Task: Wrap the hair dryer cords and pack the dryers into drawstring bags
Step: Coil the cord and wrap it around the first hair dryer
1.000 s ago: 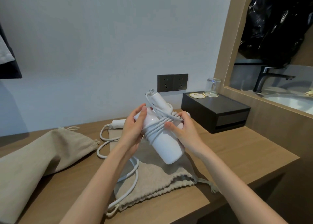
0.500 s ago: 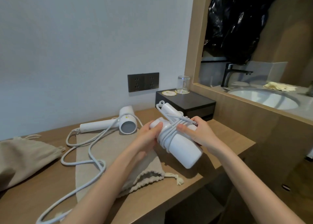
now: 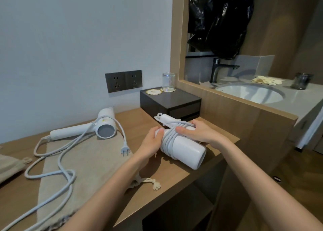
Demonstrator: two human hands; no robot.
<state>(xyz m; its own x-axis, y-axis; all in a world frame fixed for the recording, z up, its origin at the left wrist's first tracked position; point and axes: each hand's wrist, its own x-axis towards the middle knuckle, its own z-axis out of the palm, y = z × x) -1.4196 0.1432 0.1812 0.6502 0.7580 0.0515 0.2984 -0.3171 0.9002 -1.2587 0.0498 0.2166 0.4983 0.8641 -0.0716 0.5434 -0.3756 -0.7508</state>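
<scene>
both hands grasp the wrapped dryer [image 3: 185,149] just above the tabletop's [image 3: 174,173] front right corner. the left hand [image 3: 150,141] cups its rear end with curled fingers. the right hand [image 3: 201,133] reaches over the top, thumb and fingers clamped on the coils [image 3: 167,140], probably so the springy cord can't unwind before bagging. the folded handle [image 3: 167,119] juts out behind, bound in by the same turns. the body is a smooth, glossy white cylinder with its open end facing the front edge.

at the left edge, a corner of a beige bag [image 3: 8,166] shows in coarse woven cloth; what it holds is out of view. next, the second dryer [image 3: 104,124] lies on its side toward the back, handle straight, grey grille facing forward. its cord [image 3: 59,162], round and rubbery, sprawls in loose loops down to the front edge, and the plug [image 3: 125,150] lies free. that one looks not yet wrapped.

under cord and plug lies a flat bag [image 3: 90,162], same rough weave, its gathered mouth and frayed drawstring knot [image 3: 154,184] turned toward the front edge beside the left forearm. it looks laid out so a dryer can slide straight in.

right of the hands, at the back right corner, sits a matt black box [image 3: 170,103], square-edged, with a clear glass [image 3: 168,82] and a round coaster [image 3: 153,91] on top. beyond the wood partition are a white basin [image 3: 250,92] and a dark tap [image 3: 218,70].
</scene>
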